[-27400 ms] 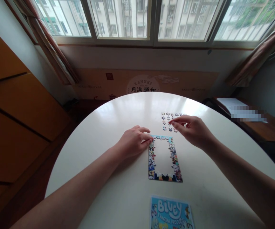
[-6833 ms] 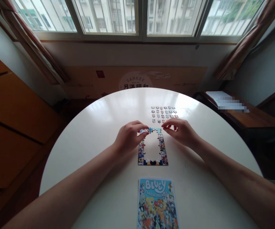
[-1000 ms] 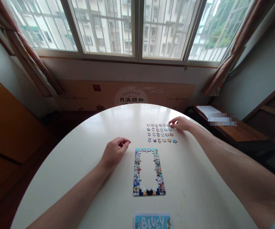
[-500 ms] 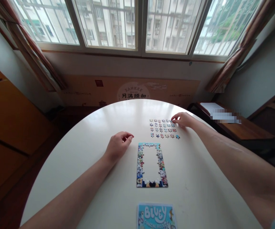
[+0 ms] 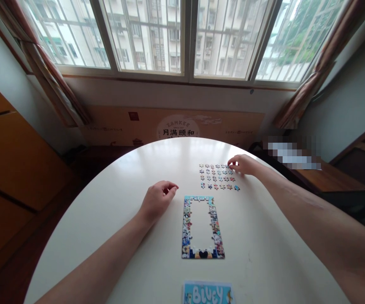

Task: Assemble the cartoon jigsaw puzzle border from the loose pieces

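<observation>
Loose jigsaw puzzle pieces (image 5: 214,178) lie in several rows on the white round table (image 5: 106,219). My right hand (image 5: 243,164) reaches to the far right end of the top row, its thumb and fingers closed around a puzzle piece there, which the fingertips partly cover. My left hand (image 5: 158,198) rests on the table left of the rows, fingers curled and thumb close to the index finger; no piece shows in it. Nearer to me lies a joined puzzle border (image 5: 187,228), a rectangular frame with a bare middle.
At the table's near edge lies a blue sheet or box with "Bluey" lettering (image 5: 207,293), cut off by the picture. A wooden bench (image 5: 343,177) stands right of the table, a wooden cabinet (image 5: 8,160) to the left. A printed cardboard panel (image 5: 112,124) is under the window.
The whole view has tilted up slightly, so everything sits lower in the picture. Both hands keep nearly the same places on the table; the rows and the border look unchanged.
</observation>
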The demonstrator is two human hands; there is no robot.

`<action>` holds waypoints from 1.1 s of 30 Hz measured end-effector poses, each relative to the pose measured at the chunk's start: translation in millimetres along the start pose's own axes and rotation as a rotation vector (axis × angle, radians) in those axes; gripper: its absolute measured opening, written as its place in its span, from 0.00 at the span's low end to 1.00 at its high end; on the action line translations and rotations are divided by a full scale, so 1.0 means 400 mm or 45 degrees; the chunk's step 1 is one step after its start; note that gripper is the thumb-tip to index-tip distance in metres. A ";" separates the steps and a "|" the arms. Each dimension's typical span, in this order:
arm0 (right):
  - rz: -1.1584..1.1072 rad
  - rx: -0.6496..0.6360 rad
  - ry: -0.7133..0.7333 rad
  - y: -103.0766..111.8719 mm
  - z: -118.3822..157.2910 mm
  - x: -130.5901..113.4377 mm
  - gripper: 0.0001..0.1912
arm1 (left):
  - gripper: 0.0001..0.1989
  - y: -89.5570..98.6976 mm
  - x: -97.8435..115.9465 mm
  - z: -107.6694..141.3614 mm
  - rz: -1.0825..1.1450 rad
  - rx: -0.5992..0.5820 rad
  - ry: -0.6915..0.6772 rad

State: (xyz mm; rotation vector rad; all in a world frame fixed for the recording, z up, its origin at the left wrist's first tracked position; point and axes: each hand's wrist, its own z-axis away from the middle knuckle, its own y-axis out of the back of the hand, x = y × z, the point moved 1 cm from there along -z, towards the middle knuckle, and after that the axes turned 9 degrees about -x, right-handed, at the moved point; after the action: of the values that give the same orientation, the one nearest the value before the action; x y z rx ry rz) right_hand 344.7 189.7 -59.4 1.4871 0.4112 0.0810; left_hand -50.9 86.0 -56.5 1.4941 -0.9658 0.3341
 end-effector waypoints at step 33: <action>-0.240 0.335 -0.012 -0.064 0.033 0.025 0.10 | 0.13 0.001 -0.004 -0.002 0.002 -0.006 0.046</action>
State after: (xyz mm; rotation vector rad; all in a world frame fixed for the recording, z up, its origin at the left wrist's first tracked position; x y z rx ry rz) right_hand 353.0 177.7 -86.2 1.6980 0.5695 -0.1343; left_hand -51.8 87.1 -57.3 1.4780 -0.9382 0.3587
